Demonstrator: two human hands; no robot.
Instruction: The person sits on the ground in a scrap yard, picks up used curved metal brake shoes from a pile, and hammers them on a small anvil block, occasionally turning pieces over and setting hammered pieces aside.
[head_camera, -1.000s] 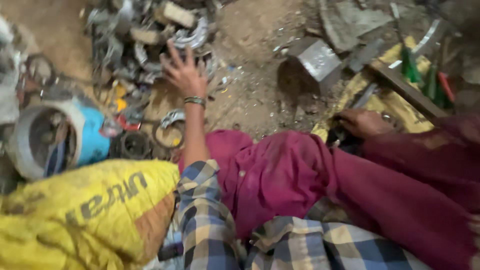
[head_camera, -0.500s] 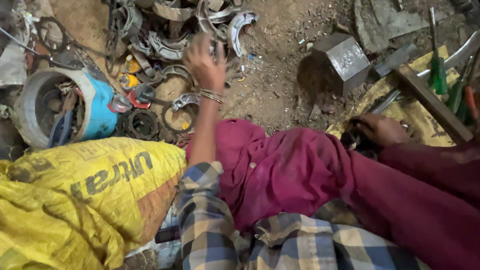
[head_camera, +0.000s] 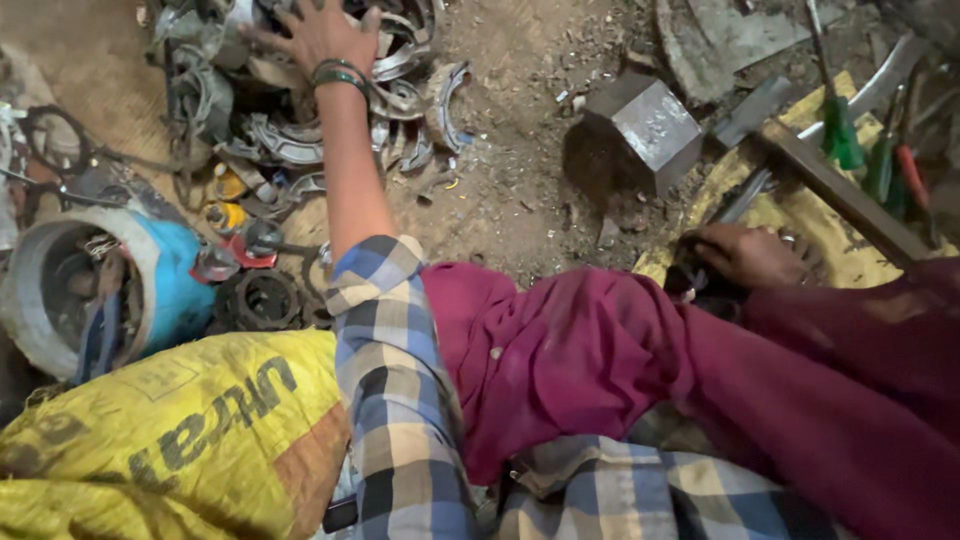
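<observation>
My left hand (head_camera: 322, 33) reaches forward over a heap of curved grey metal parts (head_camera: 300, 140) on the dirt floor at the top left. Its fingers are spread and rest on the parts, and a bangle sits on the wrist. My right hand (head_camera: 752, 255) lies at the right on a yellow sack (head_camera: 770, 215), closed over a small dark object that I cannot make out. My knees in maroon trousers (head_camera: 560, 350) fill the middle of the view.
A blue motor housing (head_camera: 110, 290) lies at the left beside a dark gear ring (head_camera: 262, 298). A yellow woven sack (head_camera: 170, 440) sits at the lower left. A steel block (head_camera: 645, 125) stands on the dirt. Green-handled screwdrivers (head_camera: 840, 130) and a flat bar (head_camera: 840, 190) lie at the right.
My left arm has stretched farther forward into the heap of metal parts. The view has tilted so the heap sits higher. My right hand has stayed on the dark object.
</observation>
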